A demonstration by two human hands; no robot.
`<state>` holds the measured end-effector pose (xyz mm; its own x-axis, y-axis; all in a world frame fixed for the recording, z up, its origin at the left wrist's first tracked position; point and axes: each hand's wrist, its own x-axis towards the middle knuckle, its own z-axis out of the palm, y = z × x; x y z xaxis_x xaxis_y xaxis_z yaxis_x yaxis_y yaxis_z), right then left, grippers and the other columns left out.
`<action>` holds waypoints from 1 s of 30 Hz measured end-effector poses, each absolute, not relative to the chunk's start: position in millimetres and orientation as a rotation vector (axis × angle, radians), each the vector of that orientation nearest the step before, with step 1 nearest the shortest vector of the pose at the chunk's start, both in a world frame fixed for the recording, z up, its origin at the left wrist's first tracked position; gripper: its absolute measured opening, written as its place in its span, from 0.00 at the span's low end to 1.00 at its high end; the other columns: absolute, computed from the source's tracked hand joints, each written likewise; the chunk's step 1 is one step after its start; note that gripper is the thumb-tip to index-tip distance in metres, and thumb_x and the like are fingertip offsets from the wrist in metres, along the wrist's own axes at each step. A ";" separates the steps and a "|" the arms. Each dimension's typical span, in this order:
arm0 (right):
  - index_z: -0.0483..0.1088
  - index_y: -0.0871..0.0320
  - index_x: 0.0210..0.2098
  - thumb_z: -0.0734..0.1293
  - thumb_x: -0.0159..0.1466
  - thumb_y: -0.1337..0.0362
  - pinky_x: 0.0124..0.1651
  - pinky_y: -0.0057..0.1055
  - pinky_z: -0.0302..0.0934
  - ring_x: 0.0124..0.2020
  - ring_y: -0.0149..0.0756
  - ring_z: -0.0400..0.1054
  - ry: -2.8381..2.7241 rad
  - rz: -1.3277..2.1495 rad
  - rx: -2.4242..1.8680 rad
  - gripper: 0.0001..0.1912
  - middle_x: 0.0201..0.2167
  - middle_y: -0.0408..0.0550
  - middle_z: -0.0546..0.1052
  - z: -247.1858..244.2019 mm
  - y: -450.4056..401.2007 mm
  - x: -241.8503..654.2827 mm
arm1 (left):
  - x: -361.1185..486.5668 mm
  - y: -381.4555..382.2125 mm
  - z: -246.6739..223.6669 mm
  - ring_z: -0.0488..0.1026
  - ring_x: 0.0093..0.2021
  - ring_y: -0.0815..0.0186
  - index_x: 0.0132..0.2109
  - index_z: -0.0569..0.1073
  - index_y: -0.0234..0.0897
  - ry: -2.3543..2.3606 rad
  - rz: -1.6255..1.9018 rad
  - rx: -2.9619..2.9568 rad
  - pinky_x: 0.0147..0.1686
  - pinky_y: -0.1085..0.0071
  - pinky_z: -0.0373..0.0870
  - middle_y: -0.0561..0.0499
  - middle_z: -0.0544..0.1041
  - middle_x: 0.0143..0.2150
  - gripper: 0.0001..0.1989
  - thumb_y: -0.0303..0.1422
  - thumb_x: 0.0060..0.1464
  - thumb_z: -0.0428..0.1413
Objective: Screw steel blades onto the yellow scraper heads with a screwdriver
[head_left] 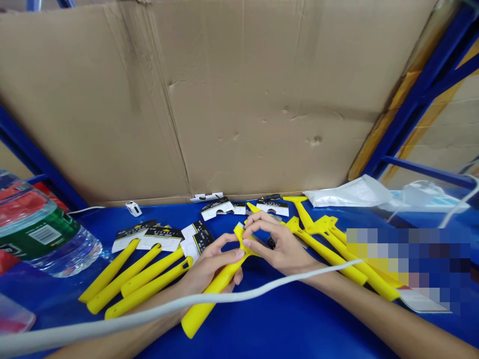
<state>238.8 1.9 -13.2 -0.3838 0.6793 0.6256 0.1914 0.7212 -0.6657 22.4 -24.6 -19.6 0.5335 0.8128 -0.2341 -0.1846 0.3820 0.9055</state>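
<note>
- My left hand (219, 264) and right hand (277, 247) are both closed around the neck of a yellow scraper (213, 294), lifting it clear of the blue tabletop (262, 324).
- Spare scrapers (149, 288) lie side by side at left, clear of my hands.
- Black-and-white cards (198, 235) lie behind them; their print is too small to read.

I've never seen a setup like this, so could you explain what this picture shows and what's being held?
This picture comes from a camera worn on a person's head, looking forward and down at their own two bare hands. The left hand and right hand together hold a yellow plastic scraper. On the blue table lie more yellow scrapers and black-and-white printed cards. A water bottle lies at the left, a large cardboard sheet stands behind, and a white cable crosses the view.
</note>
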 end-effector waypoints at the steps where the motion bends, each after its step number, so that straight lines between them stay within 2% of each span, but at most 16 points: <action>1: 0.77 0.52 0.42 0.73 0.71 0.65 0.59 0.42 0.68 0.51 0.40 0.73 -1.926 0.624 -0.668 0.01 0.47 0.48 0.77 -13.6 2.1 238.7 | 22.7 -24.3 -19.3 0.66 0.12 0.67 0.55 0.64 0.45 0.767 0.720 0.979 0.12 0.78 0.58 0.54 0.77 0.22 0.26 0.46 0.58 0.68; 6: 0.78 0.52 0.41 0.74 0.70 0.64 0.57 0.43 0.69 0.50 0.41 0.74 -1.883 0.641 -0.662 0.01 0.46 0.49 0.78 -16.3 4.3 236.8 | 24.1 -23.7 -18.0 0.65 0.12 0.68 0.55 0.63 0.45 0.773 0.723 0.984 0.12 0.78 0.58 0.53 0.78 0.21 0.27 0.46 0.58 0.68; 11: 0.79 0.54 0.36 0.76 0.68 0.61 0.55 0.42 0.67 0.48 0.41 0.75 -1.811 0.732 -0.717 0.05 0.42 0.48 0.79 -16.9 5.9 234.7 | 22.4 -23.7 -23.1 0.65 0.13 0.68 0.55 0.64 0.45 0.758 0.729 0.985 0.13 0.78 0.59 0.53 0.78 0.21 0.25 0.44 0.59 0.67; 15: 0.78 0.55 0.33 0.78 0.64 0.54 0.48 0.39 0.66 0.42 0.39 0.73 -1.718 0.974 -0.807 0.13 0.39 0.48 0.79 -15.3 6.5 233.8 | 20.2 -23.2 -26.7 0.65 0.13 0.68 0.56 0.65 0.45 0.760 0.727 0.997 0.13 0.78 0.59 0.54 0.77 0.22 0.24 0.44 0.60 0.67; 18: 0.76 0.56 0.34 0.84 0.55 0.49 0.42 0.36 0.64 0.35 0.35 0.70 -1.545 1.286 -0.880 0.21 0.34 0.44 0.78 -13.3 6.9 233.2 | 19.9 -23.5 -27.6 0.65 0.13 0.69 0.57 0.66 0.44 0.756 0.723 0.993 0.13 0.79 0.58 0.55 0.77 0.22 0.25 0.44 0.61 0.67; 22: 0.74 0.57 0.35 0.88 0.46 0.51 0.43 0.34 0.64 0.36 0.34 0.70 -1.368 1.488 -0.903 0.28 0.33 0.43 0.78 -10.2 6.0 232.6 | 20.9 -24.3 -27.8 0.64 0.12 0.70 0.56 0.66 0.44 0.742 0.721 0.994 0.11 0.79 0.56 0.55 0.77 0.23 0.24 0.43 0.60 0.67; 30: 0.74 0.57 0.36 0.88 0.48 0.54 0.41 0.32 0.60 0.35 0.33 0.70 -1.367 1.586 -0.789 0.27 0.33 0.42 0.78 -9.9 5.9 235.5 | 21.3 -23.4 -28.6 0.64 0.12 0.70 0.55 0.66 0.44 0.740 0.737 0.970 0.10 0.79 0.56 0.57 0.77 0.22 0.25 0.43 0.59 0.69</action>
<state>235.5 5.9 -9.9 -0.4171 0.9058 0.0751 -0.2083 -0.0149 -0.9779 21.3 -23.4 -28.6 0.5413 0.8135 -0.2126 -0.2092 0.3752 0.9030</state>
